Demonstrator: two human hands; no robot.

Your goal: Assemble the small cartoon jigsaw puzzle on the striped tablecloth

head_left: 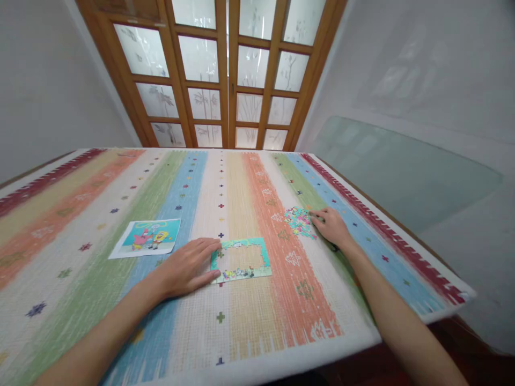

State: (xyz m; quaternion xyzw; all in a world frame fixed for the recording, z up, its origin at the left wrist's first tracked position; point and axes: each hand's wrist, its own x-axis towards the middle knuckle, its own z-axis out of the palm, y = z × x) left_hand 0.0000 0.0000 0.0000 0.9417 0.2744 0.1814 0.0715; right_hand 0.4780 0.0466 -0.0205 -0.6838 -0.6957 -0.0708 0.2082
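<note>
Pieces (298,221) lie heaped at the fingertips of your right hand (329,225); whether it pinches one, I cannot tell. Your left hand rests, unclenched (193,265), over the puzzle border's edge (241,274). Pieces look light, thin, probably stiff: grip opposite edges.

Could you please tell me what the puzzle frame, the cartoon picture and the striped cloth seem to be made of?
Puzzle frame: probably printed cardboard, perhaps slightly glossy; thin, with jigsaw-cut inner edges.
Cartoon picture: likely smooth paper; a thin sheet with white margins.
Striped cloth: apparently matte woven fabric, given its fine grid-like texture.
</note>
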